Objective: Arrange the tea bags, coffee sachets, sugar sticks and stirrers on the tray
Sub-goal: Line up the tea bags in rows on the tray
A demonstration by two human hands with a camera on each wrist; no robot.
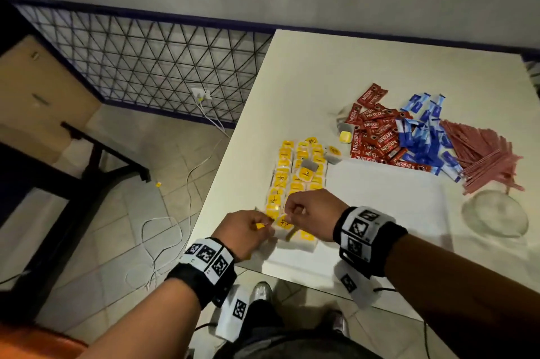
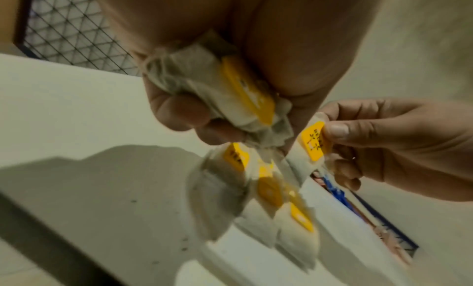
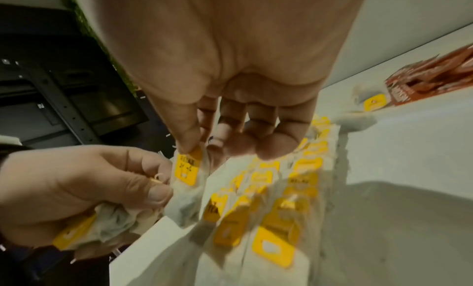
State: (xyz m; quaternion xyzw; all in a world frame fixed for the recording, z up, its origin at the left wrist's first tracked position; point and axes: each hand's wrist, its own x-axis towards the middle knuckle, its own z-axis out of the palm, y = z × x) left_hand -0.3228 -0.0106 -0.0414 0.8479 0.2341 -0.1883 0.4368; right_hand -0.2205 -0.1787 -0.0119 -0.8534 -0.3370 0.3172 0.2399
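Left hand (image 1: pixel 245 229) at the near left corner of the flat white rectangular tray (image 1: pixel 388 206), fingers clenched round a crumpled bunch of paper tea bags with yellow tags (image 2: pixel 230 92). Right hand (image 1: pixel 309 209) just beside it, thumb and forefinger pinching the top of a single yellow-tagged tea bag (image 2: pixel 311 147), other fingers loosely curled. Both hands above the near end of the rows of yellow-tagged tea bags (image 1: pixel 298 171) laid in columns along the tray's left side. Two loose tea bags (image 1: pixel 336 154) just past the far end of the rows. Beyond the tray's far edge, on the white bench (image 1: pixel 321 72): a heap of red Nescafe coffee sachets (image 1: pixel 377 136), touching it on the right a heap of blue sugar sticks (image 1: pixel 423 136), then a spread of thin reddish-brown stirrers (image 1: pixel 485 157). Clear round glass dish (image 1: pixel 495 214) on the bench right of the tray, near the stirrers.
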